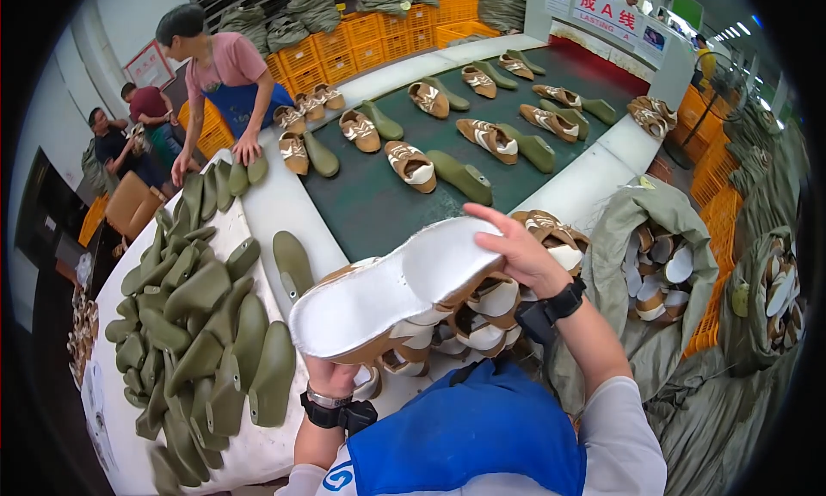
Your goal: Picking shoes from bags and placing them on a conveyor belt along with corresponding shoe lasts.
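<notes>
Close in front of me, a brown and white shoe upper is turned with its flat white underside facing up. My right hand grips its far right end, thumb over the white underside and index finger stretched along the edge. At the near left end my left hand supports it from below; most of its fingers are hidden behind the shoe. Beneath the held upper lies a pile of similar brown and white uppers. A single green shoe last lies just left of the shoe.
Many green lasts are heaped on a white table at left, where a co-worker touches some. Ahead, a green conveyor belt carries uppers paired with lasts. A sack of uppers stands at right, near orange crates.
</notes>
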A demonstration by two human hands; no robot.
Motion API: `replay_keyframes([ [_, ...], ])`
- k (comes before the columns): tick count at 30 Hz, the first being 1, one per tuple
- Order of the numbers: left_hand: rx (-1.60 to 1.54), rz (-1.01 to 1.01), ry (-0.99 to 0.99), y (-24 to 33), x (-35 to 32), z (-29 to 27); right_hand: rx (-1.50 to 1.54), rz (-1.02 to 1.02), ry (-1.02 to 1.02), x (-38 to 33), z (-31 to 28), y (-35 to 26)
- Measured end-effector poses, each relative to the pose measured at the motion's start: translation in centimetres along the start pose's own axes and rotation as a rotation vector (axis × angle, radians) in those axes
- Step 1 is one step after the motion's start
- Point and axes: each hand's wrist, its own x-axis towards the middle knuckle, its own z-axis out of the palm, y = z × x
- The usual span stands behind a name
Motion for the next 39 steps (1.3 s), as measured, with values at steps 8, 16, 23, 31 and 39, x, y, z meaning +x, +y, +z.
replay_keyframes([
  [8,0.077,0.137,0.236,1.9,1.3,-0.6,0.085,-0.204,-0.061,-1.3,1.7,-1.0],
  [16,0.883,0.376,0.253,4.7,1.6,3.2,-0.283,-0.163,0.158,-0.2,-1.1,0.2],
  [23,2.108,0.643,0.374,12.7,10.0,3.0,-0.267,-0.163,0.747,-10.7,-9.1,1.1],
  [31,2.712,-0.431,0.619,22.1,16.3,-14.5,-0.295,-0.100,1.249,-21.9,-25.1,8.6],
  [39,2.735,-0.195,0.137,13.4,15.2,-8.5,-1.041,-0.064,1.811,-34.3,-48.5,14.8],
])
